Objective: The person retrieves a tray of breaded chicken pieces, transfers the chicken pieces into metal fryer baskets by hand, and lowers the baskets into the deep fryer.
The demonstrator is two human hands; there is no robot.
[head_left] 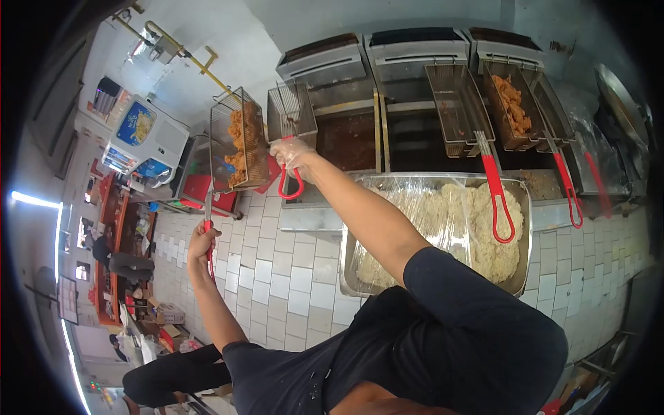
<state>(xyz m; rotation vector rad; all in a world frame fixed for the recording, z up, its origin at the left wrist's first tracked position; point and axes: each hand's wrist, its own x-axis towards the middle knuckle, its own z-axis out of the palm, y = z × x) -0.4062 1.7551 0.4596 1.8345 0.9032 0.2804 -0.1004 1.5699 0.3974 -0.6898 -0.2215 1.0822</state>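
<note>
My left hand (202, 243) is wrapped round the red handle of a wire fryer basket (220, 149). Browned fried chicken (241, 144) lies inside this basket, which is held up away from the fryers. My right hand (293, 152), in a clear plastic glove, grips the handle of a second fryer basket (290, 111) near its wire frame. That handle's red loop (290, 188) hangs below my fingers. No food shows in the second basket, though part of it is hidden by my hand.
Several deep fryers (346, 138) line the wall, with more baskets on the right, one holding fried chicken (510, 104). A metal tray (529, 242) of pale breaded food, partly under plastic wrap, stands before them. People are at the left (131, 266) and lower left (173, 377).
</note>
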